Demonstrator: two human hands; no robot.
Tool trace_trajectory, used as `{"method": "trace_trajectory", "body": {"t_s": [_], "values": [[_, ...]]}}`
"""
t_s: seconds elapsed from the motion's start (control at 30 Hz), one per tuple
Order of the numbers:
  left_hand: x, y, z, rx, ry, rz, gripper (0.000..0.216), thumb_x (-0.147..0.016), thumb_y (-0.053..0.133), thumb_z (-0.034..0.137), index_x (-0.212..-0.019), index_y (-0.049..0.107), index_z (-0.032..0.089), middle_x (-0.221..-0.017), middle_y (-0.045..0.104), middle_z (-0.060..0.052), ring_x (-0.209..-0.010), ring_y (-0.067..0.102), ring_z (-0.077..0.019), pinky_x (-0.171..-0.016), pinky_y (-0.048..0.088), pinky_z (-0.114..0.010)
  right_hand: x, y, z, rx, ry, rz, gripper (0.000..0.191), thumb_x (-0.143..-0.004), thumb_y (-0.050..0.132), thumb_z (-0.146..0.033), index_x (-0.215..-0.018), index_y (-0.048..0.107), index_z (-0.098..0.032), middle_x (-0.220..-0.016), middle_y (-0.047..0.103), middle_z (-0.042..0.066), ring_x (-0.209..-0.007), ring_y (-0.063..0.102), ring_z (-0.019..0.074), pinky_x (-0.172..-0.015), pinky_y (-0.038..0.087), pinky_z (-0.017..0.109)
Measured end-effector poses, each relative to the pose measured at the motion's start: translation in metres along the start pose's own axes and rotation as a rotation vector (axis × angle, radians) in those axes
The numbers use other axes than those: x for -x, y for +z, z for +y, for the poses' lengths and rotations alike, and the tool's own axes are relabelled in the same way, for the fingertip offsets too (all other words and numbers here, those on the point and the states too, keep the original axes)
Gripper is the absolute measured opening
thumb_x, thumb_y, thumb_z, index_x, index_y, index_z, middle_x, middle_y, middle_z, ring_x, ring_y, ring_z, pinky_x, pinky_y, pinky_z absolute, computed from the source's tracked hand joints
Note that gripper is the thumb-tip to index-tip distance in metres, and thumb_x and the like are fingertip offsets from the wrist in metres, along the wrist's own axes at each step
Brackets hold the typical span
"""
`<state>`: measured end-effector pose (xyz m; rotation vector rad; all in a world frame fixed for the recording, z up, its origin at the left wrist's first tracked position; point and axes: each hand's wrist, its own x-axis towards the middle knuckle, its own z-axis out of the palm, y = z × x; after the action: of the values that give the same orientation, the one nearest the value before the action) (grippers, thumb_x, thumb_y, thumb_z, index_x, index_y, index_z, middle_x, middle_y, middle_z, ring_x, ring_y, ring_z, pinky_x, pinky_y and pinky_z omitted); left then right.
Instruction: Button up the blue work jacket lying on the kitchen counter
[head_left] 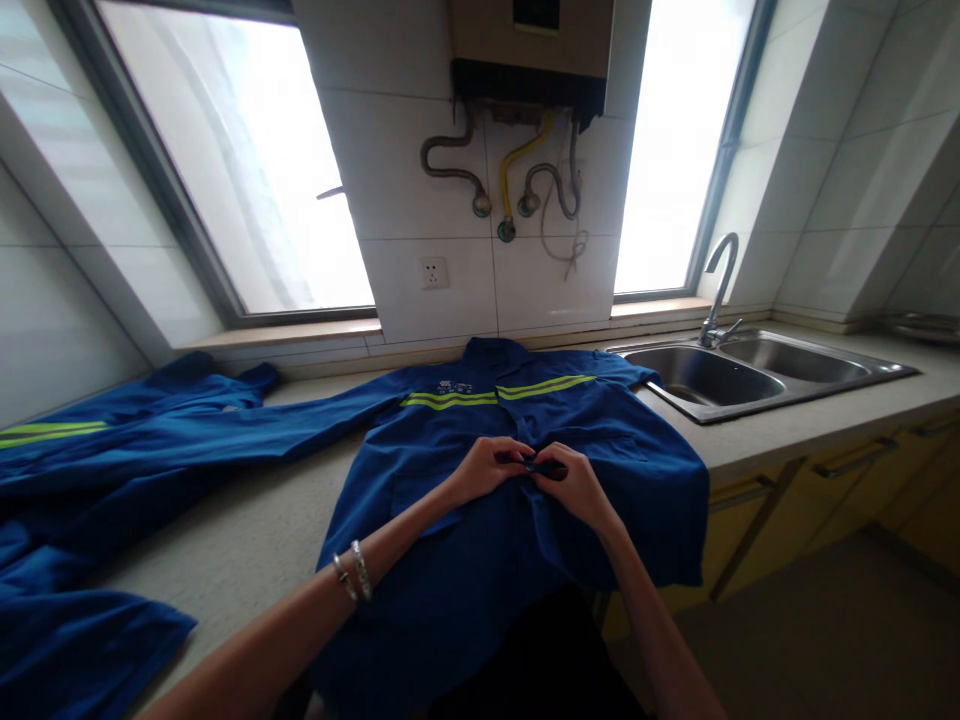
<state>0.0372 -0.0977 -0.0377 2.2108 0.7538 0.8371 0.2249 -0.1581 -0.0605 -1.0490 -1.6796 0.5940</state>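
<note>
A blue work jacket [450, 430] with yellow-green reflective stripes lies face up on the counter, its collar toward the wall and its lower part hanging over the front edge. Both hands meet at its front opening, near the middle. My left hand [491, 467] pinches the cloth edge from the left. From the right, my right hand [568, 482] pinches the opposite edge, fingertips almost touching those of the left. Whatever small fastener may be between the fingers is too hidden to make out. Two bracelets [352, 571] circle my left wrist.
More blue clothing [142, 480] with a reflective stripe lies on the counter [247, 540] at left. A double sink [705, 385] with a faucet [721, 290] is at right, close to the jacket's sleeve. A water heater [531, 50] hangs on the wall above yellow cabinets [810, 510].
</note>
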Motion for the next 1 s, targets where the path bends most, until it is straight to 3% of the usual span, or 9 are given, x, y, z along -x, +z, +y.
{"method": "trace_trajectory", "body": {"t_s": [0.17,0.27,0.4,0.57,0.8,1.0], "values": [[0.005,-0.006,0.023,-0.374,0.188,-0.133,0.023,-0.088,0.049,0.021,-0.100,0.069,0.019,-0.089,0.062,-0.005,-0.079,0.059,-0.0137,-0.073,0.044,-0.023,0.002,0.000,0.000,0.012,-0.016,0.014,0.009,-0.075,0.064,-0.023,-0.081,0.066,-0.017,-0.084,0.062,0.003,-0.076,0.058,0.0146,-0.064,0.044,0.023],[0.007,-0.004,0.028,-0.456,0.173,-0.119,0.020,-0.086,0.049,0.017,-0.098,0.066,0.019,-0.095,0.061,-0.005,-0.085,0.059,-0.0153,-0.075,0.043,-0.024,0.002,0.000,0.001,0.005,-0.016,0.015,0.008,-0.075,0.064,-0.022,-0.081,0.067,-0.017,-0.084,0.062,0.003,-0.075,0.058,0.0145,-0.063,0.044,0.024],[0.005,0.003,0.026,-0.299,0.083,-0.062,0.011,-0.077,0.058,0.012,-0.086,0.062,0.017,-0.093,0.060,-0.003,-0.083,0.057,-0.0146,-0.071,0.044,-0.023,0.002,-0.002,0.001,-0.037,-0.006,-0.006,0.006,-0.074,0.064,-0.020,-0.079,0.066,-0.017,-0.086,0.061,0.004,-0.078,0.057,0.0150,-0.065,0.044,0.024],[0.001,0.001,0.017,-0.057,0.047,-0.146,0.005,-0.076,0.064,0.018,-0.079,0.063,0.014,-0.090,0.063,-0.003,-0.081,0.058,-0.0137,-0.065,0.044,-0.021,0.003,-0.005,-0.001,-0.070,-0.008,-0.047,0.006,-0.072,0.065,-0.019,-0.077,0.067,-0.017,-0.087,0.061,0.004,-0.081,0.057,0.0154,-0.067,0.044,0.024],[0.000,-0.007,0.028,-0.122,0.098,-0.130,0.019,-0.075,0.065,0.022,-0.093,0.071,0.017,-0.093,0.065,-0.005,-0.078,0.060,-0.0124,-0.068,0.046,-0.021,0.000,-0.004,0.004,-0.065,0.031,-0.026,0.007,-0.067,0.068,-0.018,-0.073,0.065,-0.016,-0.082,0.060,0.003,-0.075,0.056,0.0144,-0.064,0.043,0.023],[-0.001,-0.007,0.032,-0.124,0.068,-0.143,0.013,-0.072,0.066,0.021,-0.083,0.072,0.015,-0.090,0.065,-0.005,-0.075,0.059,-0.0121,-0.068,0.045,-0.021,0.001,-0.005,0.005,-0.044,0.022,-0.040,0.009,-0.066,0.070,-0.020,-0.073,0.067,-0.016,-0.082,0.062,0.003,-0.076,0.056,0.0148,-0.065,0.044,0.024]]}}
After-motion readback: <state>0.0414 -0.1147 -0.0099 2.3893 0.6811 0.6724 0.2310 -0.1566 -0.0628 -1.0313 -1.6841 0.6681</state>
